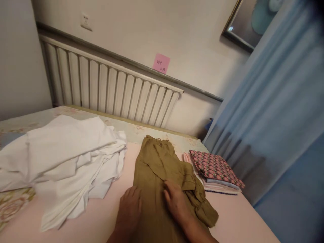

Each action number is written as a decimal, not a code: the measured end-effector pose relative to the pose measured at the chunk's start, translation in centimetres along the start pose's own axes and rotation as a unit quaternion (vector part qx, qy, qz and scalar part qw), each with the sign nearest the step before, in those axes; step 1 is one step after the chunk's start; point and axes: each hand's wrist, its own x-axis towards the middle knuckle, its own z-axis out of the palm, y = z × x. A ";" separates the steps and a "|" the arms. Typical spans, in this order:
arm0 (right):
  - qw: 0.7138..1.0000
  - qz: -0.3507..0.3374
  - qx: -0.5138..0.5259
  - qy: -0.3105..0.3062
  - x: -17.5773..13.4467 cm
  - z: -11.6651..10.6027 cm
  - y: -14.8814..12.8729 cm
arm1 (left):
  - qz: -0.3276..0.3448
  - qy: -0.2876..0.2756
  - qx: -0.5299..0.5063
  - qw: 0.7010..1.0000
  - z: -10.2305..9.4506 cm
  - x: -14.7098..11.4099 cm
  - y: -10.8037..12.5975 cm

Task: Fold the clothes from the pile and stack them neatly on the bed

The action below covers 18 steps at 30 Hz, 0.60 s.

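olive trousers (153, 195) are touched by left hand (129, 205) and right hand (177, 202), grip unclear; smoothing seems in hand; bunched side (199, 199) should next be straightened.

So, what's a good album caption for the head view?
Fingers on brown trousers, between rumpled white cloth and a folded fabric stack.

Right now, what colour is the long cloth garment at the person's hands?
The long cloth garment is plain olive-brown, showing best in the head view.
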 end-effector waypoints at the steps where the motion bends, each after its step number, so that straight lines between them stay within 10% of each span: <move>1: 0.999 0.027 -0.002 0.033 0.1 -1.1 1.1 | 0.000 -0.004 -0.003 1.000 -0.1 0.1 0.0; 5: 0.969 0.202 -0.037 0.136 -0.9 -5.6 6.5 | 0.004 -0.012 -0.011 1.000 -0.3 0.3 0.0; 10: 0.919 0.378 -0.048 0.103 -4.7 -9.0 12.3 | 0.012 -0.011 -0.012 1.000 -0.1 0.5 -0.2; 18: 0.917 0.395 0.012 0.059 -5.6 -9.4 14.3 | 0.022 -0.022 -0.005 1.000 0.0 0.7 -0.4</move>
